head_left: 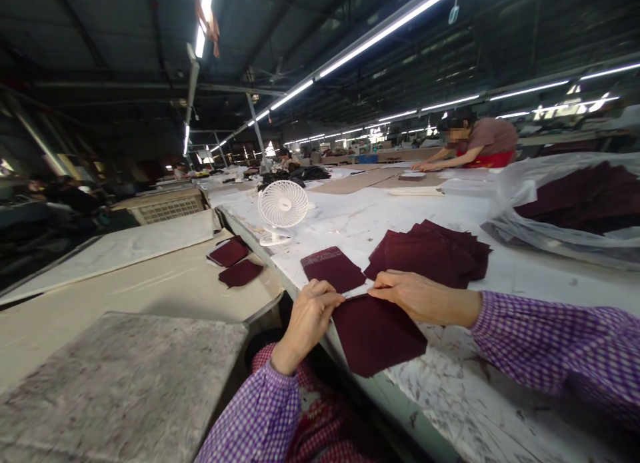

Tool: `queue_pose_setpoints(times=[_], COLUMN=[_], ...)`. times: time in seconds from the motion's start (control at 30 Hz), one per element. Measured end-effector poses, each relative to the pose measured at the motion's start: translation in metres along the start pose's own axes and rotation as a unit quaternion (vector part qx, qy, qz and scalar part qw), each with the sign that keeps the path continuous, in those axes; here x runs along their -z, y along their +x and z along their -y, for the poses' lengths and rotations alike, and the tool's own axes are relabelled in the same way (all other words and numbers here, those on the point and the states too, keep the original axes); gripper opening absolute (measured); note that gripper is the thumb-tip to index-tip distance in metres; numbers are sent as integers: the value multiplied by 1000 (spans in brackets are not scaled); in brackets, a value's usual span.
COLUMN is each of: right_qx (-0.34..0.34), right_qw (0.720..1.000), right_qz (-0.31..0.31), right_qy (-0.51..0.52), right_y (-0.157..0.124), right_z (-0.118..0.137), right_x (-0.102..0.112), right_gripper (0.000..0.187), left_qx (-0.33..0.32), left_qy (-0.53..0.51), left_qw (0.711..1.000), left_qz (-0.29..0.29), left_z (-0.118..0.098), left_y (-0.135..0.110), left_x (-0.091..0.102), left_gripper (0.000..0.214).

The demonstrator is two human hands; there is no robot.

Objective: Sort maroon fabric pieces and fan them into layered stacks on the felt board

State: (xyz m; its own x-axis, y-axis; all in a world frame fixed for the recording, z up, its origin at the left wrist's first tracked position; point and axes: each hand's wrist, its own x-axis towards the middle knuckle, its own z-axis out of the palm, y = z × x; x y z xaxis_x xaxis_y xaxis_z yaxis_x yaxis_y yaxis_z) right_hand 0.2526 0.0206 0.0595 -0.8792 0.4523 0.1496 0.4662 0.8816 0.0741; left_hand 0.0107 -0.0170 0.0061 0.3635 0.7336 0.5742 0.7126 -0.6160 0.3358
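A maroon fabric piece (377,336) lies at the edge of the white table, its near part reaching toward me. My left hand (313,316) pinches its upper left corner, thumb and fingers pressed together. At the upper right corner of the same piece, my right hand (417,295) is closed in a pinch too. Just beyond the hands rests another maroon piece with a speckled, lighter band (330,258) along its far edge. A fanned pile of maroon fabric pieces (430,250) sits behind my right hand.
A white fan (283,206) stands near the table's left edge. At right, a clear plastic bag (505,216) holds dark maroon fabric. Two maroon pieces (240,273) lie on the lower cream surface at left. Across the table, a person (480,143) bends over work.
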Motion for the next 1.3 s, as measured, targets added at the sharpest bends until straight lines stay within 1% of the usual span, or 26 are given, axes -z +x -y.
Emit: queue_pose_setpoints(times=[0.1,0.17,0.27,0.4,0.47,0.53,0.67,0.8,0.87,0.93,1.0,1.07,1.17,1.23,1.3], right_qx=[1,3,7,7,6,9,21,40,52,57,52,36,-27,-72,-94], right_qw=[997,993,985,975,972,971,974,979,980,978,975,978,987,989,986], right_qz=[67,93,129,173,184,185,169,148,137,131,125,110,101,122,136], right_qy=[-48,-77,-114,-138,-147,-153,-149,-135,-137,-154,-174,-174,-119,-44,37], right_y=[8,15,25,36,40,42,44,47,49,50,50,48,43,44,46], right_z=[6,12,19,25,28,30,30,26,26,27,28,28,24,20,16], right_x=[7,12,20,27,31,33,34,29,25,21,19,20,21,21,20], right_gripper=[49,56,59,60,61,61,62,61,60,60,56,49,42,35,24], left_qx=[-12,-22,-32,11,20,18,35,20,21,43,83,124,158,160,153], left_qy=[16,29,42,14,-11,-41,-86,-81,-96,-138,-188,-229,-246,-219,-176], left_qw=[1000,999,999,1000,1000,999,995,997,995,989,978,963,949,954,966], left_qz=[5,6,8,-14,-10,-6,-20,-3,-3,-16,-43,-75,-121,-128,-113], left_z=[-2,-3,-2,1,3,5,8,8,10,13,18,23,28,28,25], left_y=[1,1,-1,-4,-6,-7,-8,-8,-9,-10,-12,-13,-10,-5,3], left_x=[2,2,1,1,3,5,7,9,10,10,10,10,12,13,14], left_gripper=[28,29,28,21,20,18,12,19,19,16,13,12,17,17,15])
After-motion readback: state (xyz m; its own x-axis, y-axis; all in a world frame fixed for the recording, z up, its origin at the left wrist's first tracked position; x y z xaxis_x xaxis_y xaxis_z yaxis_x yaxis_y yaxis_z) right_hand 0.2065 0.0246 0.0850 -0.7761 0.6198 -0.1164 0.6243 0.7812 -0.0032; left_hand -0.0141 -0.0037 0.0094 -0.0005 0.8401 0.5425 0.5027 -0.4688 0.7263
